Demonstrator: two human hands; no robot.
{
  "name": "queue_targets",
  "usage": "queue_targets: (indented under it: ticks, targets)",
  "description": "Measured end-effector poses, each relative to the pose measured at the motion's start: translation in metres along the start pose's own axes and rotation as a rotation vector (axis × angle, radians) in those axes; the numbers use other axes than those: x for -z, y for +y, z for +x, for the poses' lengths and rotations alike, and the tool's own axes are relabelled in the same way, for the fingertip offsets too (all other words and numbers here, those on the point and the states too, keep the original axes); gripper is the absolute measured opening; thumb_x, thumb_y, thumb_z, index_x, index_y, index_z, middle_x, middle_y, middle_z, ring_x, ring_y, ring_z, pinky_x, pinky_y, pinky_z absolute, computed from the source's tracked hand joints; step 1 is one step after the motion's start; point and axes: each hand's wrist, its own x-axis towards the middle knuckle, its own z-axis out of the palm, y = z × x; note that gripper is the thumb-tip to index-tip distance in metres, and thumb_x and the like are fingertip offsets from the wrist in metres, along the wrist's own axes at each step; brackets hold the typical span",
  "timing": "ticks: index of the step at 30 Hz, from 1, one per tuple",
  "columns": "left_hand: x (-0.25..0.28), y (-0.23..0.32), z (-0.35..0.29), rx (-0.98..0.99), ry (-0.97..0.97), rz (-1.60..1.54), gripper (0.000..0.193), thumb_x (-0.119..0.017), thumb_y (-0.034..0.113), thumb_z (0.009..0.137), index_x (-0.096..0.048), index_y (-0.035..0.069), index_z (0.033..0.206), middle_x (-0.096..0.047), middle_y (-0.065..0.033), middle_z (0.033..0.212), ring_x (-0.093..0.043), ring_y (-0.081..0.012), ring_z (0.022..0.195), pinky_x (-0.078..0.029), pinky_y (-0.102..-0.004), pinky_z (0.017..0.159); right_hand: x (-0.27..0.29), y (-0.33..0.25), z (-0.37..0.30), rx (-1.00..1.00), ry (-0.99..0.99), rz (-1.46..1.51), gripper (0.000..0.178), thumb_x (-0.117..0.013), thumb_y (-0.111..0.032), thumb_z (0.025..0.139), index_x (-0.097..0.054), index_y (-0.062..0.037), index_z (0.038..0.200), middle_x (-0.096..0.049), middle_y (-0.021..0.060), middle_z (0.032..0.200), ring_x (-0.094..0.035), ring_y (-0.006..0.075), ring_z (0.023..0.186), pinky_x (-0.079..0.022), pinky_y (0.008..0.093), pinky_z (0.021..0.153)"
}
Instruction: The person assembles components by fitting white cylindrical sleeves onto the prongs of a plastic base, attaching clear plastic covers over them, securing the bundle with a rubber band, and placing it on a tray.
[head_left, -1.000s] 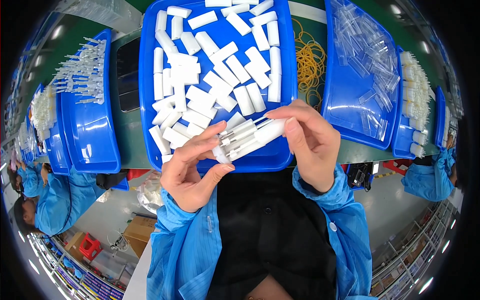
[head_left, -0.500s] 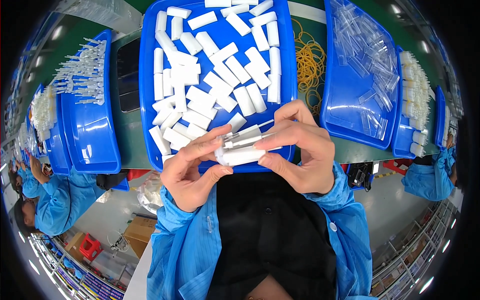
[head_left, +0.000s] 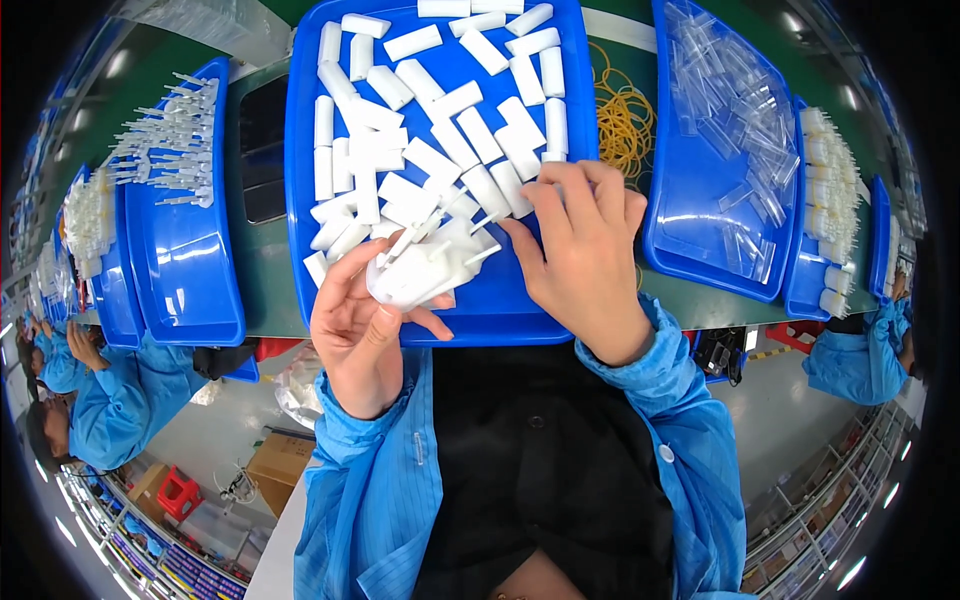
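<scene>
My left hand (head_left: 358, 335) is closed around a white plastic piece with several thin rods (head_left: 425, 270), held above the near left part of a blue tray (head_left: 480, 328). Its rods point up and to the right, and white tube-like parts sit among them. Several white cylinders (head_left: 432, 160) lie loosely in the tray. Over the tray's right side, my right hand (head_left: 580, 250) is open, thumb and forefinger apart, close to a white cylinder (head_left: 508, 188). Whether a fingertip touches that cylinder I cannot tell.
Yellow rubber bands (head_left: 622, 125) lie right of the tray. Beyond them a blue tray (head_left: 690, 245) holds clear plastic tubes (head_left: 735, 110). At left, another blue tray (head_left: 185, 270) carries white rodded parts (head_left: 175, 140), next to a black phone-like slab (head_left: 264, 150). People in blue sit at both sides.
My right hand has let go of the white piece and moved up and right to the cylinders. My left hand keeps the piece, now turned with its rods upward. The tray has shifted slightly right.
</scene>
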Motion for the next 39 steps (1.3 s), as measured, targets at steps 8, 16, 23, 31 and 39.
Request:
queue_targets:
  ticks: [8,16,23,31,39]
  targets:
    - [-0.004,0.003,0.004,-0.046,-0.048,0.136,0.038,-0.060,0.005,0.078,-0.050,0.002,0.115,-0.052,-0.0264,0.114,-0.063,-0.0301,0.085,-0.055,-0.0318,0.055,0.000,0.001,0.001,0.068,-0.035,0.158,0.030,-0.066,-0.002,0.062,-0.055,-0.0043,0.090,-0.054,0.0086,0.081,-0.050,0.0267,0.083,-0.036,0.0353,0.068]
    - [0.003,-0.001,0.003,-0.066,-0.089,0.147,0.030,-0.062,0.011,0.079,-0.056,0.004,0.108,-0.054,-0.0247,0.112,-0.062,-0.0290,0.089,-0.054,-0.0295,0.057,0.019,0.016,-0.006,-0.275,0.117,0.928,0.016,-0.061,0.001,0.075,-0.057,-0.0003,0.091,-0.056,0.0073,0.078,-0.053,0.0126,0.067,-0.041,0.0222,0.057]
    - [-0.007,0.000,0.002,-0.068,-0.061,0.279,0.038,-0.068,0.006,0.074,-0.054,0.001,0.109,-0.053,-0.0244,0.114,-0.056,-0.0305,0.102,-0.055,-0.0303,0.064,0.032,0.030,-0.017,-0.452,0.014,1.436,0.012,-0.058,-0.002,0.082,-0.054,0.0013,0.093,-0.056,0.0085,0.086,-0.055,0.0093,0.068,-0.044,0.0200,0.057]
    - [-0.005,0.000,0.000,-0.116,-0.080,0.318,0.042,-0.070,0.010,0.073,-0.054,0.001,0.111,-0.052,-0.0259,0.115,-0.060,-0.0304,0.095,-0.055,-0.0311,0.064,0.036,0.019,-0.016,-0.404,0.006,1.282,0.018,-0.057,0.001,0.081,-0.053,0.0027,0.099,-0.054,0.0071,0.088,-0.053,0.0090,0.074,-0.044,0.0190,0.062]
    - [-0.003,-0.002,-0.002,-0.141,-0.075,0.350,0.045,-0.072,0.011,0.070,-0.055,0.003,0.111,-0.054,-0.0238,0.114,-0.061,-0.0291,0.094,-0.055,-0.0312,0.066,0.030,0.022,-0.017,-0.524,-0.024,1.475,0.015,-0.054,-0.005,0.085,-0.054,0.0018,0.098,-0.056,0.0071,0.081,-0.049,0.0062,0.061,-0.039,0.0164,0.053]
